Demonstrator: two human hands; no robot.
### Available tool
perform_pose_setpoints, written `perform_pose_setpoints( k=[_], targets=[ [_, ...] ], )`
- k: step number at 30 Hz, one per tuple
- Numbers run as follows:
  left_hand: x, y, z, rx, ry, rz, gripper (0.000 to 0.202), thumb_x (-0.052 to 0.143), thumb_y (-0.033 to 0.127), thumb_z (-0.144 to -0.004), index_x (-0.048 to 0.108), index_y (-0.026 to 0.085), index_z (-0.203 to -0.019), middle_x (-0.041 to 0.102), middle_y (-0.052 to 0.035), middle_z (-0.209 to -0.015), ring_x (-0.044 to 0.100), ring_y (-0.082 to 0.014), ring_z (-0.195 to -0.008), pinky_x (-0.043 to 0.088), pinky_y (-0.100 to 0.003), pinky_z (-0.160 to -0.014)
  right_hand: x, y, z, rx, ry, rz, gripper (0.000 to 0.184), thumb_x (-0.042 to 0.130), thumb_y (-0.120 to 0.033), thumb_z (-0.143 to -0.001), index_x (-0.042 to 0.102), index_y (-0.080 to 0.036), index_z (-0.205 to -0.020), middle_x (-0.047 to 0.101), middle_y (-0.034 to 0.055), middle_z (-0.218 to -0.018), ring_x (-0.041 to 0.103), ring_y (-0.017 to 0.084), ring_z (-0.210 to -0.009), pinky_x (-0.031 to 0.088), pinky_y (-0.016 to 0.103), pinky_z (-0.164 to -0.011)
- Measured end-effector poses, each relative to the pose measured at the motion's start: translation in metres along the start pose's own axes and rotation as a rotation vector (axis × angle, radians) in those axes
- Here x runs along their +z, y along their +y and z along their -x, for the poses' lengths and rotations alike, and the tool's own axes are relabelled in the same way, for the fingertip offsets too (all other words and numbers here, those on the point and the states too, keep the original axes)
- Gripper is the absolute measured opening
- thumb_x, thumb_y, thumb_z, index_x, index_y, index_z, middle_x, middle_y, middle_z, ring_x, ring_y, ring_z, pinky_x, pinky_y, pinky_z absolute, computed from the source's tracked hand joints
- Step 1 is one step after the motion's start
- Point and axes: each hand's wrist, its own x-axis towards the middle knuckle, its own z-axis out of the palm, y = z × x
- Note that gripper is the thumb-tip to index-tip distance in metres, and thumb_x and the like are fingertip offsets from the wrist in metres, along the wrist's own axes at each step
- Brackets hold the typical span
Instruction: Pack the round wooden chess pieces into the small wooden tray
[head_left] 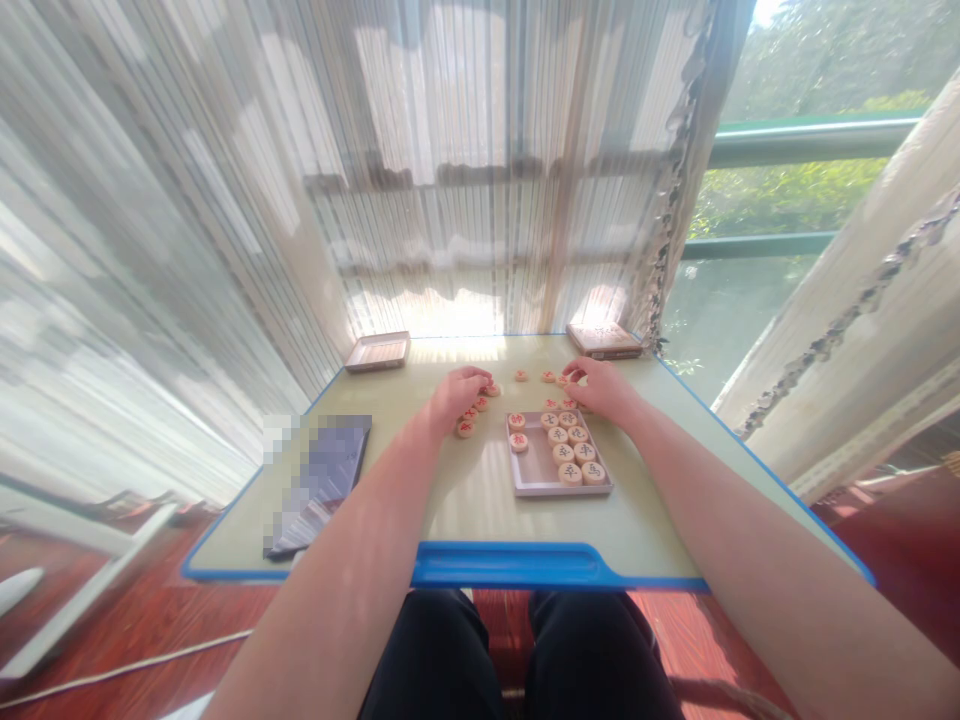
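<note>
My left hand (459, 394) reaches over the table, its curled fingers on a round Chinese chess piece (493, 389) with a red character. Close below that hand, more red-marked pieces (466, 428) run in a slanting line. On the other side, my right hand (598, 386) has its thumb and fingers around a Chinese chess piece (562, 380), partly hidden by the fingertips. Between the hands lie two loose red pieces (548, 377). A shallow box tray (536, 475) nearer me holds black-marked pieces (570, 474) in two columns on its right and red ones (518, 442) on its left.
Another shallow tray (377, 350) sits at the table's far left corner, and a flat box (604, 338) at the far right. A dark flat item (322, 490), partly pixelated, lies on the left. The table has a blue edge (510, 565); curtains hang behind it.
</note>
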Motion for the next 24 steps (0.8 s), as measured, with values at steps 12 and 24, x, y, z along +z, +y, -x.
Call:
perform_pose_setpoints(
  k=[12,24],
  targets=[
    [0.000,0.010,0.007,0.232,0.155,-0.034,0.025,0.060,0.028,-0.070,0.070,0.018,-0.089,0.070,-0.0068,-0.097,0.062,-0.0190,-0.086,0.047,-0.028,-0.068,-0.015,-0.039,0.016,0.164,-0.037,-0.583,0.017,0.066,-0.030,-0.070,0.065,-0.018,-0.082,0.067,0.0038,-0.073,0.060,0.017,-0.068,0.043,0.026,-0.052],
    [0.010,0.031,0.031,0.208,-0.377,-0.067,0.027,0.071,0.037,-0.070,0.075,0.013,-0.082,0.071,-0.0084,-0.079,0.055,-0.0096,-0.057,0.040,-0.021,-0.048,-0.006,-0.059,0.028,0.039,-0.064,-0.873,0.018,0.073,-0.032,-0.066,0.066,-0.019,-0.076,0.070,0.0023,-0.077,0.064,0.017,-0.076,0.050,0.034,-0.075]
  ],
)
